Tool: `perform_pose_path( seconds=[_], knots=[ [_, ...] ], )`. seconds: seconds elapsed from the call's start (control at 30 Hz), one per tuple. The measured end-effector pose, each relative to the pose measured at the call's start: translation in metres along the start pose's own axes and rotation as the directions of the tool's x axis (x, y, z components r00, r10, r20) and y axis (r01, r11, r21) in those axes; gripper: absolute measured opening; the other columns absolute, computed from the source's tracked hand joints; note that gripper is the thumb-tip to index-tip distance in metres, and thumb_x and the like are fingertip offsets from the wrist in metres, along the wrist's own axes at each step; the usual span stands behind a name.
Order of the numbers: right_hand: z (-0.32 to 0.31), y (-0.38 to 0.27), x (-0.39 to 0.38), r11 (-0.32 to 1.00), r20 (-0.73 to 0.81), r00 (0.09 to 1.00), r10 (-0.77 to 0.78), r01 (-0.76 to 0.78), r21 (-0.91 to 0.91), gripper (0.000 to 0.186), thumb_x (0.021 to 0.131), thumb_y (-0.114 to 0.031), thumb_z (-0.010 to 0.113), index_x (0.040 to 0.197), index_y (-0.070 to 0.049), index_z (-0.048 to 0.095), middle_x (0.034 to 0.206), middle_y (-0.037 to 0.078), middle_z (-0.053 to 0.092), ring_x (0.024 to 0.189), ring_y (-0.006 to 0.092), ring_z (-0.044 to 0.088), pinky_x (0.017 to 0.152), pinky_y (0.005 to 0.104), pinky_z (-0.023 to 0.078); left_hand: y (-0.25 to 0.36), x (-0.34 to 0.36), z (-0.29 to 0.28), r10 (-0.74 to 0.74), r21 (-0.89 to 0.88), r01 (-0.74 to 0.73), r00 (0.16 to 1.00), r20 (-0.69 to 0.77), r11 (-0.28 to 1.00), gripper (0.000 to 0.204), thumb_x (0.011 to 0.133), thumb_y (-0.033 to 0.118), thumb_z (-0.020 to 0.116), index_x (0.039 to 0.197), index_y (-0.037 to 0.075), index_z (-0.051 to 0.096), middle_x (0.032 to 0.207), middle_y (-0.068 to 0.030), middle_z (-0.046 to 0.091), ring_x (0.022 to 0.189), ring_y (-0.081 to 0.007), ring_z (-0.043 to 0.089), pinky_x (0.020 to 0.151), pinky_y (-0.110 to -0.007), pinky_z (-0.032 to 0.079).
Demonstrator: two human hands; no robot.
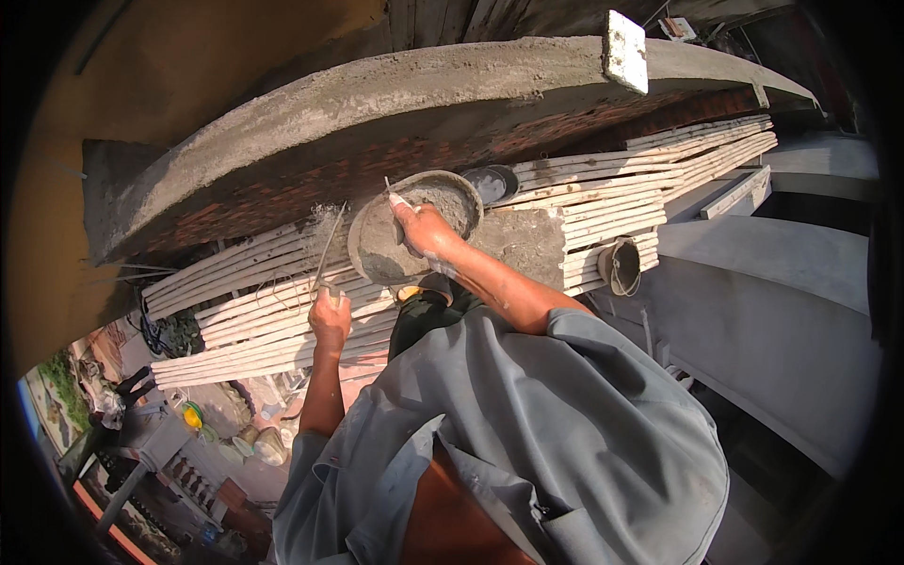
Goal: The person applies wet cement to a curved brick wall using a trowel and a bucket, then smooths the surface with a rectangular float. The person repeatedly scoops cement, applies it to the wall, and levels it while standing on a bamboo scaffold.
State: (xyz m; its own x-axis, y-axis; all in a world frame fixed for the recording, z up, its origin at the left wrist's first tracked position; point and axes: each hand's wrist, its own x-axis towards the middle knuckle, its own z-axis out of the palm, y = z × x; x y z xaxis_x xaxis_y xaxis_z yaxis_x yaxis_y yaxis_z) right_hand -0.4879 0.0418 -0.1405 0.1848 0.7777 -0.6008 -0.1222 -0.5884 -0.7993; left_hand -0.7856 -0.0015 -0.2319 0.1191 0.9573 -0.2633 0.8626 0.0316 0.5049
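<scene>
My left hand (330, 317) is closed round the handle of a trowel (330, 240). Its thin metal blade points away from me and shows almost edge-on, left of a wide round basin (358, 247). Grey wet mortar (447, 202) lies inside the basin, in front of my body. My right hand (421, 229) is over the basin with its fingers curled. A whitish piece and a thin grey tip stick out beyond that hand; what it grips is mostly hidden.
A platform of pale poles (612, 200) runs across, with a mortar-smeared board (523, 243) on it. Nearby are a dark bucket (504, 177) and a hanging-handled bucket (620, 268). Ahead stands a curved concrete ledge (377, 99) bearing a white block (625, 52). Ground lies far below, left.
</scene>
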Motion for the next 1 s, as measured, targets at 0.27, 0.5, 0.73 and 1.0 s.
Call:
perform_pose_path(
  seconds=[0.27, 0.5, 0.73, 1.0],
  knots=[
    [0.047, 0.019, 0.009, 0.953, 0.084, 0.988, 0.133, -0.104, -0.286, 0.074, 0.105, -0.058, 0.05, 0.098, 0.012, 0.07, 0.096, 0.029, 0.073, 0.098, 0.0384, 0.071, 0.089, 0.0453, 0.052, -0.026, -0.019, -0.031, -0.437, -0.555, 0.48, 0.872, 0.219, 0.679, 0.019, 0.092, 0.012, 0.071, 0.105, 0.0, 0.062, 0.089, -0.0134, 0.074, 0.085, -0.0219, 0.072, 0.077, -0.04, 0.058],
    [0.098, 0.057, 0.003, 0.953, 0.262, 0.961, 0.087, -0.003, -0.304, 0.086, 0.099, -0.076, 0.045, 0.091, 0.006, 0.069, 0.083, 0.015, 0.066, 0.085, 0.0243, 0.059, 0.082, 0.0416, 0.05, 0.011, -0.022, -0.014, -0.245, -0.948, 0.296, 0.916, 0.317, -0.12, 0.021, 0.097, 0.015, 0.065, 0.116, 0.007, 0.063, 0.107, -0.0067, 0.069, 0.089, -0.0172, 0.066, 0.08, -0.033, 0.056],
    [0.121, 0.116, 0.031, 0.903, 0.458, 0.85, 0.26, -0.046, -0.427, 0.114, 0.091, -0.09, 0.027, 0.128, 0.012, 0.065, 0.126, 0.037, 0.065, 0.13, 0.0459, 0.059, 0.11, 0.0448, 0.044, 0.014, 0.032, 0.016, -0.137, -0.91, 0.222, 0.949, 0.284, -0.35, 0.025, 0.094, 0.016, 0.067, 0.115, 0.002, 0.065, 0.105, -0.0072, 0.069, 0.099, -0.0238, 0.069, 0.091, -0.038, 0.057],
    [0.076, 0.189, 0.06, 0.762, 0.528, 0.8, 0.286, 0.145, -0.632, 0.088, 0.097, -0.074, 0.049, 0.137, 0.004, 0.061, 0.133, 0.031, 0.064, 0.131, 0.0453, 0.058, 0.11, 0.0464, 0.045, -0.077, 0.05, 0.104, -0.623, -0.901, 0.433, 0.705, 0.339, 0.0, 0.024, 0.087, 0.013, 0.074, 0.107, 0.002, 0.065, 0.1, -0.0096, 0.067, 0.087, -0.0232, 0.068, 0.074, -0.038, 0.057]
  ],
)
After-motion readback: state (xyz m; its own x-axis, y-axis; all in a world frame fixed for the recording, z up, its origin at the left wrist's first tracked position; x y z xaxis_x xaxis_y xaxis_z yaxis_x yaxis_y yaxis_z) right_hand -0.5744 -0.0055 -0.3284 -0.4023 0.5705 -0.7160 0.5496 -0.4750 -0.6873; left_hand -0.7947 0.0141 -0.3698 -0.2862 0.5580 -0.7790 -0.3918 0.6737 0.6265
